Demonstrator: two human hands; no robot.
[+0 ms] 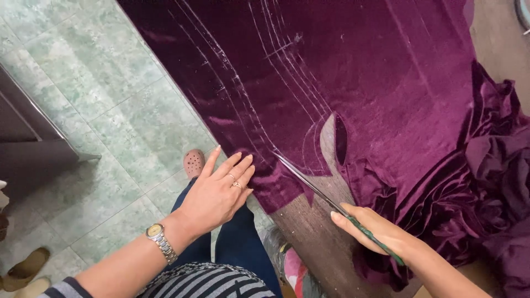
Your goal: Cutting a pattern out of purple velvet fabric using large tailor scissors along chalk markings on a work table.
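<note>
Soft, even daylight, sheen on the velvet fabric (353, 83), sharp focus, faint shadows.

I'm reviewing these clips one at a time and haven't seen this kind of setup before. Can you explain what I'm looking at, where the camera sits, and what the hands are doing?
There is no machine here. The single picture comes from a camera on a person's head, looking down at their own bare hands. A purple velvet cloth marked with white chalk lines lies over a brown table. The left hand, with rings and a wristwatch, presses flat on the cloth's edge. The right hand grips green-handled scissors, blades at the cloth by a cut already made. Below is green tiled floor.
</note>
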